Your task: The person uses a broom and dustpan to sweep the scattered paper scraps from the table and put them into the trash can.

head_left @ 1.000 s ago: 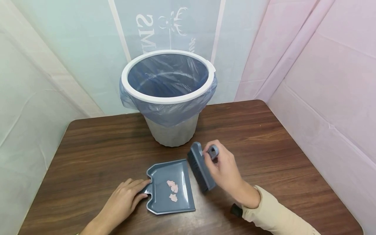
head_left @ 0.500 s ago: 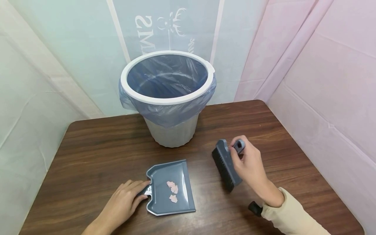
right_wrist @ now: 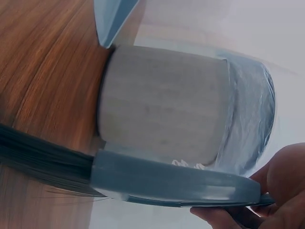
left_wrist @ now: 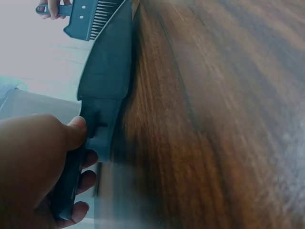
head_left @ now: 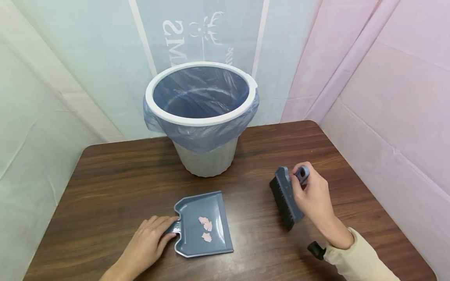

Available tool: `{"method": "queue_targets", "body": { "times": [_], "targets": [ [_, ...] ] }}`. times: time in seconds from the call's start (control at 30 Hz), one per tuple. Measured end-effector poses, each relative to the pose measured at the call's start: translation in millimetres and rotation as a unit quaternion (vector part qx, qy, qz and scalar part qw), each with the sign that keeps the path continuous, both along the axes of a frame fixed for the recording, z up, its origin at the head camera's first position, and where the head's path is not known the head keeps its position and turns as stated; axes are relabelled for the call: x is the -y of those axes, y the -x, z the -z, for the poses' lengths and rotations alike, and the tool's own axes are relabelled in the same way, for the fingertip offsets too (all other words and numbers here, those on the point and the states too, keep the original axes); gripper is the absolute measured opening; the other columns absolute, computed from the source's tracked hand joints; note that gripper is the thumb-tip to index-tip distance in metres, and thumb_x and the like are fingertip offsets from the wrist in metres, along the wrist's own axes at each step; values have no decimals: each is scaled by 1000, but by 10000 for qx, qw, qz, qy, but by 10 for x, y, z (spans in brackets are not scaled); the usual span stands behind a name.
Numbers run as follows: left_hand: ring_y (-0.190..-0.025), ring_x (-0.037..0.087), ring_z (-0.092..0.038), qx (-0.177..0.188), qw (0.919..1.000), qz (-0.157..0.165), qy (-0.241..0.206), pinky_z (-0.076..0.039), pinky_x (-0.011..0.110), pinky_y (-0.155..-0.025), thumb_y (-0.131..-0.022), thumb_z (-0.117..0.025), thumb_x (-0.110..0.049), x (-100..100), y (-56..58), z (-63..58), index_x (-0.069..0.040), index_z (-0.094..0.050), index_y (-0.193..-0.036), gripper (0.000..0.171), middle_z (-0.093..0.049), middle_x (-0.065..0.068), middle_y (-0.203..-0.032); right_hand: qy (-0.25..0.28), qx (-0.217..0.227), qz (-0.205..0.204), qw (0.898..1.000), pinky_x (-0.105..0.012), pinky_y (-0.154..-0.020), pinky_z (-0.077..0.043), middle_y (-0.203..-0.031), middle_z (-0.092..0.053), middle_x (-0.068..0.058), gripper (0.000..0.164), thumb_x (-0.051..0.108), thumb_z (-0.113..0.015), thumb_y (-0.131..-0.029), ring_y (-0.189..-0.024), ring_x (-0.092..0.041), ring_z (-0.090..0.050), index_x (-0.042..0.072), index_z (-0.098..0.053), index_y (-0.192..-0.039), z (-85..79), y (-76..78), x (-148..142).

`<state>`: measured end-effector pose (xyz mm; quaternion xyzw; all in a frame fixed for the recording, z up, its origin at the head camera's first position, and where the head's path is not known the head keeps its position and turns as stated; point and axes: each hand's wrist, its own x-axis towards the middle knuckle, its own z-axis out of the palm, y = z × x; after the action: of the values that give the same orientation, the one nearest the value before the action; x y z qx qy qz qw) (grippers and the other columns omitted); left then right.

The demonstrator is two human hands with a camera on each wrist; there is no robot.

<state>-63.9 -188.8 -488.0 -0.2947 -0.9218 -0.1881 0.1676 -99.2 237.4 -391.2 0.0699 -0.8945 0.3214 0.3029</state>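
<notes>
A blue-grey dustpan lies on the table with its lip facing right. Torn pale pink scraps rest in its pan. My left hand grips the dustpan's short handle; in the left wrist view the thumb lies on top of it and the fingers curl beneath. Well to the right of the pan, my right hand holds a matching hand brush by its looped handle. Dark bristles point down toward the table in the right wrist view.
A pale bin with a white rim and a blue plastic liner stands behind the dustpan, near the table's back edge. Fabric walls enclose the brown wooden table at the back and both sides.
My right hand has carried the brush rightward, away from the dustpan's lip, slowing in the last half second. The left hand, the dustpan and the pink scraps stay in nearly the same place.
</notes>
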Motion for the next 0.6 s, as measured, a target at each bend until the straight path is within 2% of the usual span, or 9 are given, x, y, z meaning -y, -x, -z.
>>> {"method": "queue_targets", "body": {
  "times": [0.2,0.4,0.6],
  "targets": [
    [-99,11,-63,64,10000,-48,-8,-48,32,-75,-84,-81,-20,82,15,-18,-11,-71,-125,43,-72,-5,-115,32,29,74,10000,-14,-48,-40,-74,-62,-4,21,-11,-70,-86,-55,-4,-50,5,-60,-94,12,-4,-28],
    [-99,16,-65,6,9998,-200,94,-50,37,-75,-83,-81,-17,307,44,-217,-11,-71,-123,42,-73,-2,-115,17,51,90,9999,-14,-49,-40,-74,-62,-4,20,-11,-70,-86,-55,-4,-50,5,-60,-94,2,-3,-30],
    [-99,19,-66,-107,9997,-177,150,-49,38,-75,-86,-80,-19,580,74,-412,-12,-71,-124,40,-73,0,-115,51,68,101,9999,-14,-48,-39,-76,-64,-5,20,-10,-70,-87,-54,-4,-49,5,-60,-96,-13,-5,-48]
  ]
}}
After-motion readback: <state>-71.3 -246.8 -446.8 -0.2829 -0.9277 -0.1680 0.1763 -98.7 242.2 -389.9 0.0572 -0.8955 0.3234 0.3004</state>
